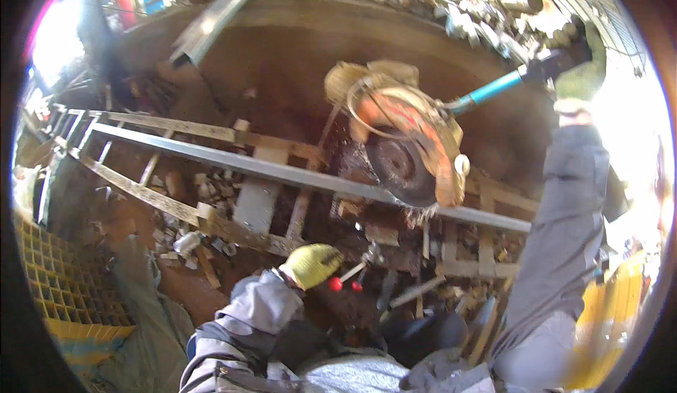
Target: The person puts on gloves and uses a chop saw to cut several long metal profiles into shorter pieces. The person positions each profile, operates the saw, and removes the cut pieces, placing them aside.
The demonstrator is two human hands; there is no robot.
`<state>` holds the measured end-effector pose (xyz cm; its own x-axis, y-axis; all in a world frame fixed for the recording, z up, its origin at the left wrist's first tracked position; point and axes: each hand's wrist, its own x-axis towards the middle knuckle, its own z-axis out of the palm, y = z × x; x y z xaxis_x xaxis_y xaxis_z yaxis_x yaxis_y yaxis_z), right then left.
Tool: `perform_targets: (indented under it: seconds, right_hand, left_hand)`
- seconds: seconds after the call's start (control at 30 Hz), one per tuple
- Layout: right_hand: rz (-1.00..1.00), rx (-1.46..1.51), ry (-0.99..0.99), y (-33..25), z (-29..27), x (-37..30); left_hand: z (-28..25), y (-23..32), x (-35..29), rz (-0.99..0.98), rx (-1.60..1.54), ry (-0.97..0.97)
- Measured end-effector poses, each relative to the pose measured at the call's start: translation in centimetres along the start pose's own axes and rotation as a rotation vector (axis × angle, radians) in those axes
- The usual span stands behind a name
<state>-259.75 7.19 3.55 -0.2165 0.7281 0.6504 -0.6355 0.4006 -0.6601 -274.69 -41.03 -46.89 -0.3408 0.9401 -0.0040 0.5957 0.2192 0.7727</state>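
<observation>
My right hand (582,75), in a green glove, is closed round the dark grip at the end of the chop saw's teal handle (490,93). The chop saw (416,125) has a worn orange guard and a dark cutting disc (400,167). The disc's lower edge is at a long grey metal bar (233,159), with a pale streak beside it. My left hand (310,266), in a yellow-green glove, is loosely open with nothing visible in it. Close to its fingertips is a vise lever (352,271) with red knobs (336,284).
A pale ladder-like frame (141,194) stretches left beneath the bar. Rubble and offcuts (211,195) lie around it. Yellow grating (67,287) stands at the left, a yellow panel (610,308) at the right. A metal channel (218,19) juts in at the top.
</observation>
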Motion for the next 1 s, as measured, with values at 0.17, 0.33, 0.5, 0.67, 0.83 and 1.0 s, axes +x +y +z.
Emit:
perform_targets:
  seconds: [0.17, 0.33, 0.5, 0.67, 0.83, 1.0]
  right_hand:
    - [0.038, 0.016, -0.006, -0.3, -0.4, 0.0]
    - [0.06, 0.068, -0.076, -0.2, -0.6, -0.3]
    - [0.061, 0.114, -0.117, -0.3, -1.0, -0.1]
    - [0.022, 0.125, -0.138, -1.0, -1.7, -0.9]
    - [0.025, 0.165, -0.166, -1.5, -2.0, -1.7]
    - [0.054, 0.196, -0.228, -1.4, -2.7, -1.5]
  left_hand:
    - [-0.2, 0.2, -0.1, 0.021, -0.052, 0.083]
    - [-0.6, 0.3, -0.3, -0.036, -0.07, 0.102]
    - [-0.7, 0.1, -0.5, 0.029, -0.043, 0.169]
    - [-0.1, -0.2, -0.5, 0.009, -0.068, 0.195]
    - [-0.2, -0.5, -0.2, -0.03, -0.08, 0.146]
    - [-0.4, -0.7, -0.2, -0.053, -0.125, 0.133]
